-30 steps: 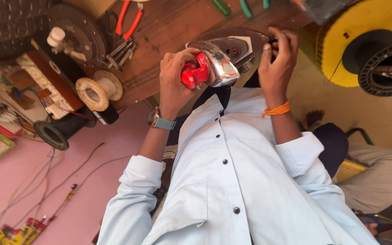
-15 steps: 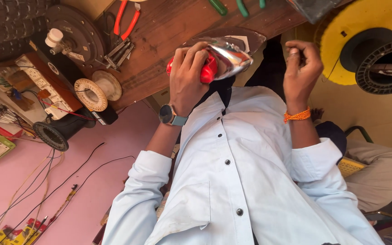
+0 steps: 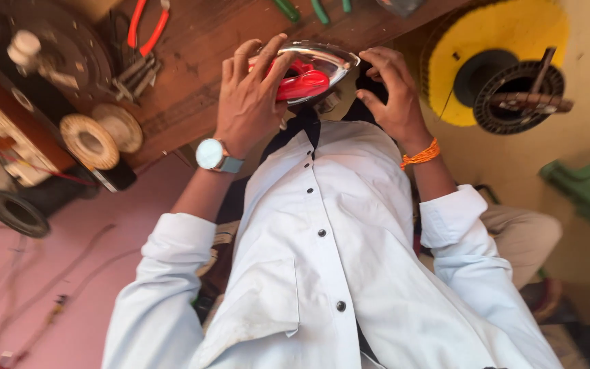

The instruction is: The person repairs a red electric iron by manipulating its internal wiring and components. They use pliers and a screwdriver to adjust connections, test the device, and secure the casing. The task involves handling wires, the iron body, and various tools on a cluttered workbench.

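A clothes iron [image 3: 311,74] with a red handle and a shiny metal soleplate lies tilted in my lap, against the front edge of a wooden bench [image 3: 192,61]. My left hand [image 3: 247,102], with a wristwatch [image 3: 212,154], wraps over the red handle and grips it. My right hand [image 3: 390,96], with an orange thread on the wrist, is at the iron's right end. Its fingers are spread and curled, with the tips at the soleplate's edge. Part of the iron is hidden under my left fingers.
Orange-handled pliers [image 3: 146,27] and green-handled tools [image 3: 302,10] lie on the bench. A tan wire coil [image 3: 90,140] and a black ring [image 3: 16,213] are at the left. A big yellow spool [image 3: 493,61] stands at the right, with a green frame [image 3: 582,184] beyond. Loose wires cross the pink floor [image 3: 69,273].
My left hand shifted its hold on the iron and tipped it. My right hand left the iron's edge, closed briefly, and has come back to it with spread fingers.
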Tool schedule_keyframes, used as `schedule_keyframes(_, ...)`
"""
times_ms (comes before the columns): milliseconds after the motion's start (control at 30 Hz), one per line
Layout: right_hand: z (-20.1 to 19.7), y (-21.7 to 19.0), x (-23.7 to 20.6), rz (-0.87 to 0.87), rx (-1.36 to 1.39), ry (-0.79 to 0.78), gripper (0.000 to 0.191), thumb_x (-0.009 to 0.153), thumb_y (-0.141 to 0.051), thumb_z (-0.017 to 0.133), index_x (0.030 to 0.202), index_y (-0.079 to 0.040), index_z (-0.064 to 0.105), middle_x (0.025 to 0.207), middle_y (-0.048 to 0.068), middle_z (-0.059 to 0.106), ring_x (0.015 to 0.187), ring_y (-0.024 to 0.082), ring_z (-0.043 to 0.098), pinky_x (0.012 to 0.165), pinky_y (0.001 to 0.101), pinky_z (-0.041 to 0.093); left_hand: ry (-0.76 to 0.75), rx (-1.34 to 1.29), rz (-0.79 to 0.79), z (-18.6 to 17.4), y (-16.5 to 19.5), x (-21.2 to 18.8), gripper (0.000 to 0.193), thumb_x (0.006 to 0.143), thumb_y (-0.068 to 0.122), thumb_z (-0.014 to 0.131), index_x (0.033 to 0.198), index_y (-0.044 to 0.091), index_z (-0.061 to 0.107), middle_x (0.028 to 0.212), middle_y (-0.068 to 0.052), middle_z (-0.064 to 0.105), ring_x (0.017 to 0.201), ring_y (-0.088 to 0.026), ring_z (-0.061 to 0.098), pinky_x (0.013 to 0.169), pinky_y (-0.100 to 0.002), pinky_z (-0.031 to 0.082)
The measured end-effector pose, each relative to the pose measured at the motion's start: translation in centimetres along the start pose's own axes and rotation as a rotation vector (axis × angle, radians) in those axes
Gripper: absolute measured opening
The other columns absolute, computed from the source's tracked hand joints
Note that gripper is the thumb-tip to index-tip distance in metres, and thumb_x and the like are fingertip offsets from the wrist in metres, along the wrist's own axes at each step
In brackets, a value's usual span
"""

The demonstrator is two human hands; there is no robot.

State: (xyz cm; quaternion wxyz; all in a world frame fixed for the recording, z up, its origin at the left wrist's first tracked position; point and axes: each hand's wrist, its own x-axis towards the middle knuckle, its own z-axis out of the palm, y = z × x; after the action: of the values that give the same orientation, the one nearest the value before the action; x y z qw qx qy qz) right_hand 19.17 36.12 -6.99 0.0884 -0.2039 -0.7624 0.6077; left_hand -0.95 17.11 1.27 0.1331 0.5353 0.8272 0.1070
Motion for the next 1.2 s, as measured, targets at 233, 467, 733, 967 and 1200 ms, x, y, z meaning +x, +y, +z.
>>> schedule_keyframes(233,-1.0,0.5,3.1,-0.136,-0.252,-0.09,0.067,0.088,-0.013,0.089,0.146,-0.003,0.056,0.139,0.017,0.058,0.129,0.037,0.059,0.11,0.0433,0.05,0.198,-0.185,-0.373,1.8,0.4,-9.5,0.053,0.087,0.006,0.077,0.134,0.015,0.057,0.146,-0.004,0.057,0.129,-0.031,0.053,0.11,-0.048,0.045)
schedule_keyframes(467,-1.5,3.2,4.5,-0.129,-0.419,-0.005,0.056,0.09,-0.016,0.085,0.139,-0.003,0.062,0.132,0.018,0.064,0.126,0.036,0.061,0.11,0.0452,0.049,0.328,-1.069,-0.827,11.1,1.8,-9.6,0.076,0.084,0.003,0.076,0.148,0.017,0.038,0.148,-0.009,0.056,0.119,-0.027,0.065,0.097,-0.041,0.055)
schedule_keyframes(733,-3.4,4.0,5.4,-0.127,-0.353,-0.033,0.053,0.09,-0.015,0.088,0.133,0.001,0.062,0.136,0.018,0.063,0.129,0.033,0.06,0.112,0.0431,0.046,0.607,-1.08,-0.602,14.9,3.7,-3.9,0.1,0.079,-0.009,0.07,0.162,0.018,0.022,0.164,-0.014,0.037,0.153,-0.036,0.04,0.124,-0.047,0.039)
schedule_keyframes(967,-3.1,2.8,5.6,-0.134,-0.418,-0.073,0.055,0.095,-0.015,0.083,0.141,0.002,0.058,0.132,0.017,0.061,0.127,0.032,0.06,0.112,0.041,0.046,0.687,-1.474,-0.711,14.8,5.6,-4.1,0.101,0.076,-0.009,0.052,0.165,0.019,0.012,0.174,-0.016,0.023,0.162,-0.034,0.027,0.126,-0.048,0.04)
schedule_keyframes(1200,0.0,2.8,5.9,-0.184,-0.463,-0.069,0.053,0.092,-0.01,0.082,0.139,0.0,0.061,0.133,0.018,0.061,0.126,0.034,0.061,0.111,0.042,0.048,0.704,-1.633,-0.712,13.8,4.0,-6.0,0.098,0.079,-0.001,0.048,0.167,0.016,0.01,0.174,-0.019,0.018,0.162,-0.033,0.025,0.128,-0.048,0.037)
